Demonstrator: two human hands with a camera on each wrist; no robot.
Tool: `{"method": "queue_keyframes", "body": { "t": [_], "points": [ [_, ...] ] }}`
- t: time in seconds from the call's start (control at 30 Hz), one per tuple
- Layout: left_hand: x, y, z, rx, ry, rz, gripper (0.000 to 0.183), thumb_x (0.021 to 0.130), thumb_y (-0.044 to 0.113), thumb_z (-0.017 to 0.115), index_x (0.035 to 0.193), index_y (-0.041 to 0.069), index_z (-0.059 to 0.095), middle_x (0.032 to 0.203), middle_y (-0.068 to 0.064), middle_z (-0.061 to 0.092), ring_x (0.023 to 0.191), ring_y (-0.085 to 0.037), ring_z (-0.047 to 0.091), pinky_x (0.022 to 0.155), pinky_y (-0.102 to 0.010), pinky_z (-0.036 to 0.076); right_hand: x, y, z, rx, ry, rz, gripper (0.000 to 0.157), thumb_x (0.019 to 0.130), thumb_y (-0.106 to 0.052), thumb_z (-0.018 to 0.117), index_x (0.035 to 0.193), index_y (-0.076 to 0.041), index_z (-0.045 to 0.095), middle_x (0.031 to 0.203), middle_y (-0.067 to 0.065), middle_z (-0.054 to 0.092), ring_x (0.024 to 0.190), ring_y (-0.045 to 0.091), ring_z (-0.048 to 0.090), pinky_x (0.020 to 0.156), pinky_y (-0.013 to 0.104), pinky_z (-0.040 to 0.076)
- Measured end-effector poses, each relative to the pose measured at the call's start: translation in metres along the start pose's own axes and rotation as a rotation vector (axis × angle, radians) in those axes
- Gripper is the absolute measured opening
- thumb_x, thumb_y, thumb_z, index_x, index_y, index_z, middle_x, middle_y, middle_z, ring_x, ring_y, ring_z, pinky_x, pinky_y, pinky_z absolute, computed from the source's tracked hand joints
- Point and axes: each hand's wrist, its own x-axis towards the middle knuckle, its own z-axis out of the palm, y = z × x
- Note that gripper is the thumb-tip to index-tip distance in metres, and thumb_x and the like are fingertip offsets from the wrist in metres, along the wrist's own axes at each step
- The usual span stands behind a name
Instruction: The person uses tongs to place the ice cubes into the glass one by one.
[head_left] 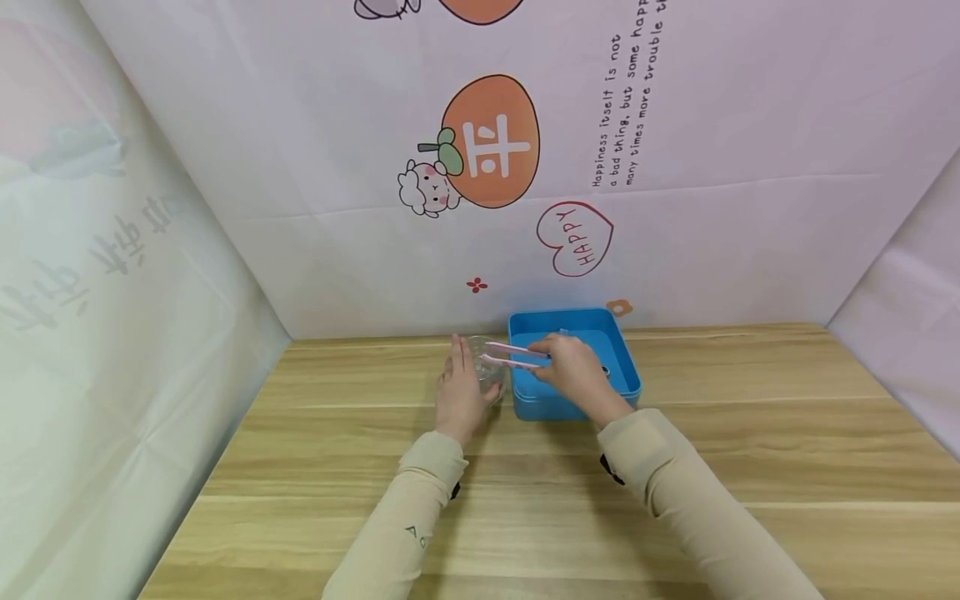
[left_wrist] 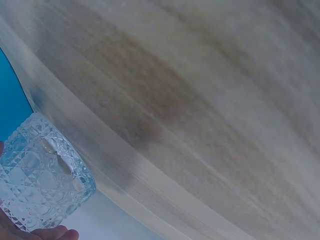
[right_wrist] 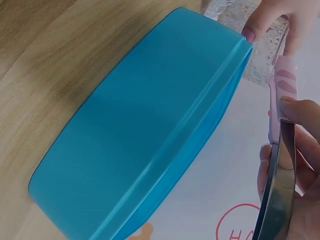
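Note:
A clear cut-glass cup [head_left: 491, 380] with a diamond pattern stands on the table, left of a blue box [head_left: 551, 408]. My left hand [head_left: 461, 393] holds the cup, fingers on its far left side and thumb on the near side. Faint brownish shapes show through the cup [left_wrist: 42, 172] in the left wrist view; what they are is unclear. My right hand [head_left: 573, 373], over the box, grips a pair of tongs [right_wrist: 286, 82] with pink arms and a metal bend. The pink ends point left, over the cup's mouth. Whether they pinch anything is not visible.
Inside the open box, partly hidden by the right hand, a small dark ring-shaped item [head_left: 605, 372] shows near the right wall. A printed white cloth [head_left: 360, 275] hangs right behind the cup and box. The wood-grain table [head_left: 525, 517] runs beneath both forearms.

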Motion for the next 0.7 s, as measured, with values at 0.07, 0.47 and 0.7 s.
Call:
{"method": "queue_keyframes", "body": {
  "t": [0.07,0.47,0.7],
  "points": [
    [0.0,0.0,0.0,-0.001,-0.012,-0.006,0.094,0.087,0.048,0.064,0.152,-0.001,0.016,0.161,-0.015,0.015,0.138,-0.029,0.04,0.105,-0.042,0.045,0.0,0.0,0.0,0.003,0.006,0.005,0.036,0.083,-0.017,0.074,0.116,-0.005,0.069,0.113,0.016,0.069,0.099,0.031,0.066,0.08,0.043,0.057],
    [-0.003,0.001,-0.003,-0.011,0.012,0.011,0.094,0.088,0.045,0.065,0.152,-0.002,0.014,0.16,-0.015,0.016,0.136,-0.031,0.042,0.104,-0.043,0.044,0.005,0.018,-0.012,0.045,0.113,0.097,0.039,0.083,-0.014,0.073,0.12,-0.003,0.066,0.117,0.021,0.065,0.098,0.034,0.065,0.079,0.045,0.056],
    [0.0,0.001,-0.002,-0.019,-0.025,-0.01,0.093,0.087,0.046,0.065,0.152,-0.001,0.016,0.161,-0.015,0.015,0.139,-0.031,0.038,0.106,-0.044,0.043,0.006,0.035,-0.014,0.021,0.129,0.177,0.043,0.085,-0.014,0.072,0.123,0.004,0.062,0.119,0.026,0.063,0.107,0.041,0.06,0.088,0.049,0.053]
  ]
}}
